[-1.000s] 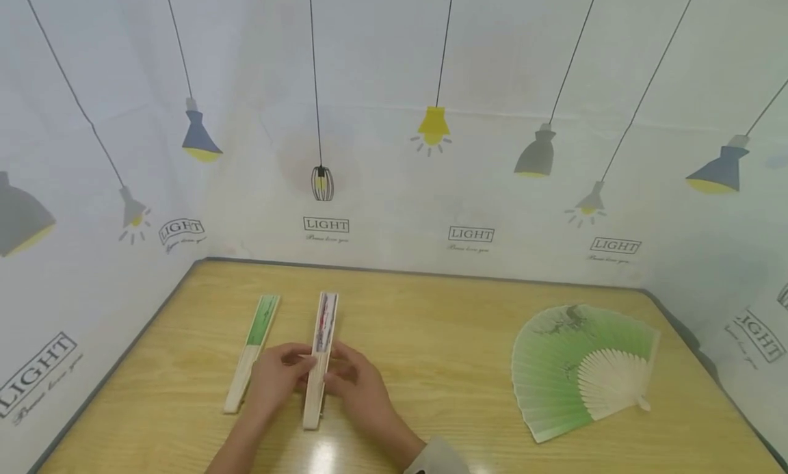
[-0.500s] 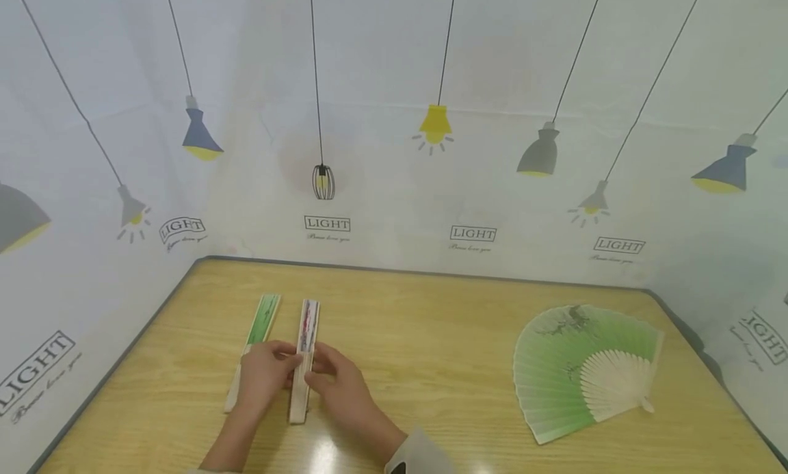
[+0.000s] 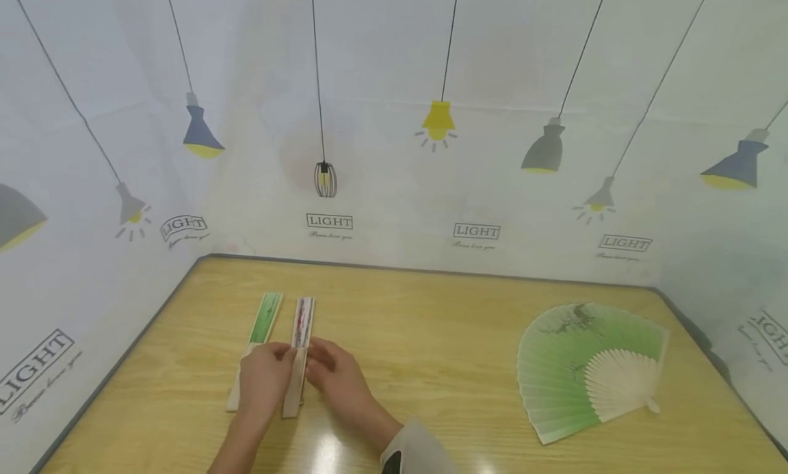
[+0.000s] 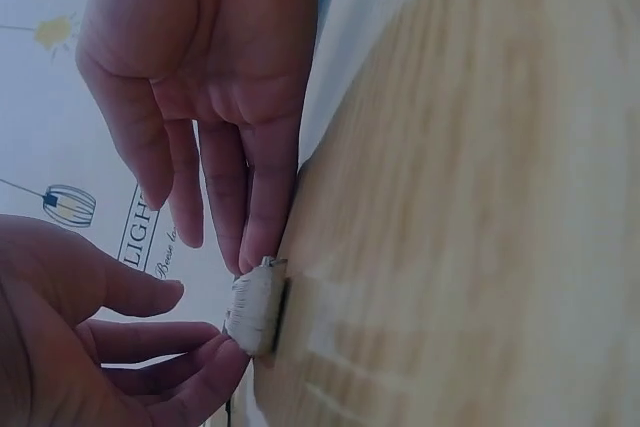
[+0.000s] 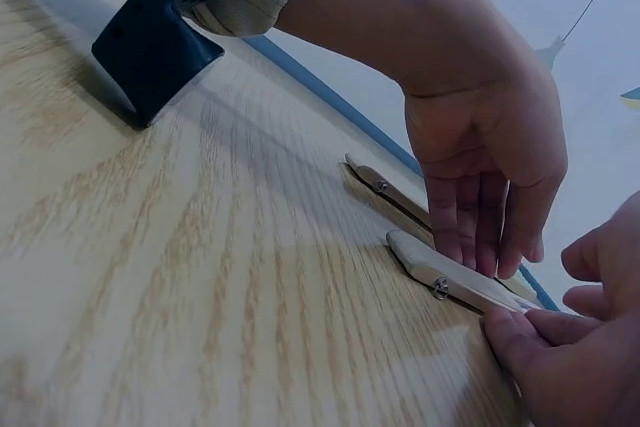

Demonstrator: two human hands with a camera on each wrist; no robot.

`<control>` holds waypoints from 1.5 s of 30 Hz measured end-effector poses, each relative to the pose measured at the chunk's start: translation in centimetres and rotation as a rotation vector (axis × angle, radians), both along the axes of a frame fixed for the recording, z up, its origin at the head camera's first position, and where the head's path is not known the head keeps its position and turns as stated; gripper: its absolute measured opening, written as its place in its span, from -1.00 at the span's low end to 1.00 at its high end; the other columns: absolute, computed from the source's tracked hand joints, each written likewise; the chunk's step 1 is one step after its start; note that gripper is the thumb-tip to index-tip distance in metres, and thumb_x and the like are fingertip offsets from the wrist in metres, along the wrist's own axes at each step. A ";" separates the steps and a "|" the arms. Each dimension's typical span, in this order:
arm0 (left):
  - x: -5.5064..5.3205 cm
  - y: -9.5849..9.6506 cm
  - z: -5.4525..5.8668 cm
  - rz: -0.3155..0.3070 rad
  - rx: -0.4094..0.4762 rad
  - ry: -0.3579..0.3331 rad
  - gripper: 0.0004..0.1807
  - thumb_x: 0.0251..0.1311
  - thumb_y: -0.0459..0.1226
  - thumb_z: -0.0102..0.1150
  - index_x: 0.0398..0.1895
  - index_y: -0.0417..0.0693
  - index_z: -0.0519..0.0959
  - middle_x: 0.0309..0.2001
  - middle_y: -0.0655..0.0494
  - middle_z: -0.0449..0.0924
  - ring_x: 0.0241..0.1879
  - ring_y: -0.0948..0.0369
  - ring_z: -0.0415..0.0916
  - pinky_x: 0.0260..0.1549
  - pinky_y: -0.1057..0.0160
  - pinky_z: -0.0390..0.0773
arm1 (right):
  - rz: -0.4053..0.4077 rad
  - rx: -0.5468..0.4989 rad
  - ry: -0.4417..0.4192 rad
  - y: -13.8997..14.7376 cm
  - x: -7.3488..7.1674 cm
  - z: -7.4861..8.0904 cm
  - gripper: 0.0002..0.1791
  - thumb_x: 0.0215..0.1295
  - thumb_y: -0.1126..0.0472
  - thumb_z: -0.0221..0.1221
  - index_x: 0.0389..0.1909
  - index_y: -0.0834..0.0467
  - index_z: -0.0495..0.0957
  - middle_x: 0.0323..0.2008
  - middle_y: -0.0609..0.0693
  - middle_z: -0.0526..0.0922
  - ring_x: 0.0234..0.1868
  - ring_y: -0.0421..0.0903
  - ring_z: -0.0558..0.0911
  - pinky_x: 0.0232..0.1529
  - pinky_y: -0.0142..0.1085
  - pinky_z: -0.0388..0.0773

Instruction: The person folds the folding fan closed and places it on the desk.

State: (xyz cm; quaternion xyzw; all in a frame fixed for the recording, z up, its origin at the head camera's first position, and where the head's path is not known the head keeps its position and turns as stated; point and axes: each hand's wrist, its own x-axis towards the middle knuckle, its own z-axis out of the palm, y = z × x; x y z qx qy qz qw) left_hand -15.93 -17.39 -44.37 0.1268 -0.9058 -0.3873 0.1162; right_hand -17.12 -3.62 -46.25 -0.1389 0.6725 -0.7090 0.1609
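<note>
The closed fan with the red-and-grey printed end [image 3: 298, 364] lies on the wooden table [image 3: 431, 351] between the person's two hands, its printed end toward the back wall [image 3: 394, 180] and its bare pale end toward the person. The left hand [image 3: 266, 378] is positioned along its left edge; from where I stand, fingertips meet that edge near mid-length. In the left wrist view the left thumb stands apart from the fan, and the fingers are loosely bent, with tips against its side. The right hand [image 3: 345, 382] is positioned opposite, fingers extended and close together; in the same view the lower fingertips touch the other edge, while the index finger and thumb hang away from it. A light sleeve [image 3: 418, 450] covers the right forearm. A second closed fan, green at the far end [image 3: 265, 318], lies just left of the first, slightly slanted, its lower part partly covered by the left hand. In the right wrist view, a small metal pivot [image 5: 440, 288] is visible near the pale end of the first fan. A green fan, spread open [image 3: 554, 378], rests well apart at the table's right side.
</note>
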 end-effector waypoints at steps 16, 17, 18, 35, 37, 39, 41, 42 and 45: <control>0.1 -0.2 -0.2 0.039 0.031 0.031 -0.67 0.30 -0.32 0.06 -0.05 -0.48 0.55 -0.16 -0.35 0.61 -0.15 -0.23 0.57 -0.22 -0.12 0.58 | -0.042 -0.097 -0.091 -1.2 0.1 -0.6 -0.53 0.37 0.45 -0.01 0.30 0.29 0.30 0.21 0.18 0.44 0.18 0.07 0.48 0.01 -0.29 0.58; 0.1 -0.2 -0.2 0.039 0.034 0.032 -0.67 0.30 -0.32 0.06 -0.05 -0.48 0.55 -0.16 -0.35 0.61 -0.15 -0.23 0.57 -0.22 -0.12 0.59 | -0.040 -0.103 -0.093 -1.2 0.1 -0.6 -0.53 0.38 0.46 -0.02 0.30 0.30 0.29 0.22 0.20 0.43 0.19 0.08 0.46 0.02 -0.28 0.58; 0.1 -0.2 -0.1 0.037 0.035 0.033 -0.67 0.30 -0.32 0.06 -0.05 -0.48 0.54 -0.16 -0.35 0.61 -0.15 -0.23 0.57 -0.23 -0.12 0.59 | -0.042 -0.111 -0.096 -1.3 0.1 -0.6 -0.53 0.37 0.46 -0.02 0.30 0.31 0.29 0.22 0.21 0.43 0.20 0.09 0.46 0.02 -0.27 0.58; 0.5 0.9 1.5 -0.018 0.079 0.096 -0.63 0.28 -0.30 0.15 0.04 -0.43 0.50 -0.12 -0.36 0.58 -0.21 -0.15 0.58 -0.34 -0.01 0.66 | -0.040 0.033 0.037 1.2 0.0 0.5 -0.56 0.39 0.36 0.05 0.27 0.25 0.35 0.08 0.15 0.53 0.01 0.06 0.58 -0.10 -0.31 0.63; 0.2 1.5 1.7 -0.027 0.102 0.116 -0.64 0.28 -0.30 0.14 0.04 -0.40 0.51 -0.13 -0.30 0.60 -0.22 -0.09 0.58 -0.33 0.03 0.65 | -0.035 0.015 0.058 2.5 -0.1 1.0 -0.56 0.40 0.37 0.05 0.28 0.29 0.32 0.05 0.21 0.53 -0.01 0.09 0.59 -0.10 -0.28 0.64; -0.1 2.1 1.8 -0.037 0.128 0.134 -0.66 0.28 -0.30 0.14 0.03 -0.37 0.53 -0.15 -0.24 0.62 -0.22 -0.05 0.58 -0.35 0.06 0.65 | -0.032 0.001 0.088 4.0 -0.3 1.4 -0.55 0.41 0.38 0.03 0.29 0.31 0.30 0.04 0.25 0.53 -0.01 0.12 0.58 -0.09 -0.26 0.64; -0.4 2.8 1.8 -0.047 0.162 0.157 -0.68 0.28 -0.30 0.15 0.02 -0.35 0.54 -0.17 -0.19 0.63 -0.22 -0.02 0.58 -0.33 0.08 0.65 | -0.046 -0.013 0.112 5.6 -0.5 1.9 -0.56 0.42 0.38 0.02 0.29 0.33 0.29 0.03 0.28 0.52 0.00 0.15 0.57 -0.07 -0.23 0.64; -0.6 3.2 1.7 -0.055 0.179 0.169 -0.69 0.28 -0.31 0.16 0.01 -0.34 0.55 -0.19 -0.17 0.63 -0.22 -0.02 0.58 -0.32 0.09 0.65 | -0.053 -0.013 0.124 6.5 -0.6 2.2 -0.56 0.43 0.37 0.01 0.29 0.32 0.28 0.03 0.29 0.52 0.01 0.17 0.57 -0.06 -0.21 0.63; -0.9 4.4 1.5 -0.095 0.210 0.211 -0.72 0.26 -0.35 0.18 -0.03 -0.35 0.56 -0.21 -0.15 0.63 -0.21 -0.01 0.59 -0.28 0.08 0.65 | -0.081 0.007 0.148 9.2 -0.9 2.9 -0.57 0.44 0.36 0.01 0.29 0.31 0.28 0.03 0.32 0.51 0.02 0.21 0.55 -0.05 -0.17 0.63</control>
